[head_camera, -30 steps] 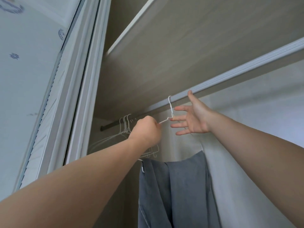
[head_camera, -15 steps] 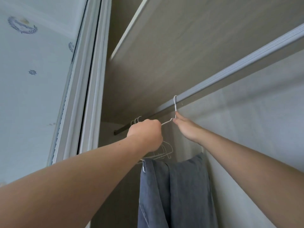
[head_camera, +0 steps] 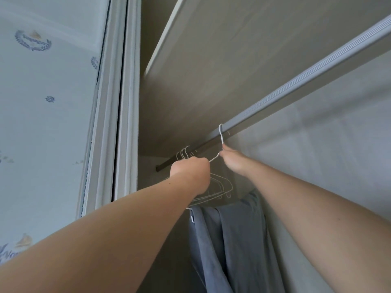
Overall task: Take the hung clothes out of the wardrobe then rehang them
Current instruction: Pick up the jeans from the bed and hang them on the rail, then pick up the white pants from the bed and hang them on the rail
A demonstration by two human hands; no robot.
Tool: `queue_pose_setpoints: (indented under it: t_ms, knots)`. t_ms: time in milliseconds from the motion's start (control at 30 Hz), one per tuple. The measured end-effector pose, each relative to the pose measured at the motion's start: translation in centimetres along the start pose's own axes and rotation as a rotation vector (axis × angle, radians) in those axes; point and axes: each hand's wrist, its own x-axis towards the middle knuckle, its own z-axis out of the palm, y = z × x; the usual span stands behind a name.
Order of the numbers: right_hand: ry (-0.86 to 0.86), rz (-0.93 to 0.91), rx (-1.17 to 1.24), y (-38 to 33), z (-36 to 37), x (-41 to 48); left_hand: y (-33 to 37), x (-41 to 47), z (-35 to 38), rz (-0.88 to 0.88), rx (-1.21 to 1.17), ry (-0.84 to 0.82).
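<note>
- Both of your hands are up at the one rail (head_camera: 296,85) inside the wardrobe (head_camera: 124,102), under the one shelf (head_camera: 232,60)
- Your left hand (head_camera: 190,171) is a closed fist, its fingers wrapped round the sloping shoulder wire of the white wire hanger (head_camera: 221,135)
- Your right hand (head_camera: 233,162) meets the same hanger at its neck, just below the hook; its fingers (head_camera: 225,149) are pressed together in a pinch on the wire
- That hanger's hook sits over the rail, so the one hanger you hold is on the rail
- One grey garment (head_camera: 228,240) hangs from it, draped below and between your two forearms, falling out of the bottom of the view
- To the left, behind your left fist, a bunch of empty hangers (head_camera: 220,187) hangs on the same rail; at least three hooks show, and you cannot get an exact count because the wires overlap
- The empty bunch lies just beside the garment's top edge; whether they touch cannot be told
</note>
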Motion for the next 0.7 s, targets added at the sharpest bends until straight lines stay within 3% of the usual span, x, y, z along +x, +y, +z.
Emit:
queue_pose_setpoints:
  t_ms: [200,400,700]
  knots:
    - [0.016,-0.037,-0.102,-1.0,-1.0,-3.0,-1.5,-2.3,-1.4,0.134,0.171,0.189]
    - [0.204,-0.247,-0.394,-5.1,-0.3,-10.9,-7.3,-7.6,-3.3,0.203,0.125,0.496]
    - [0.134,-0.492,-0.507,-13.9,8.9,-24.0,-20.5,-22.9,-4.0,0.079,0.071,0.41]
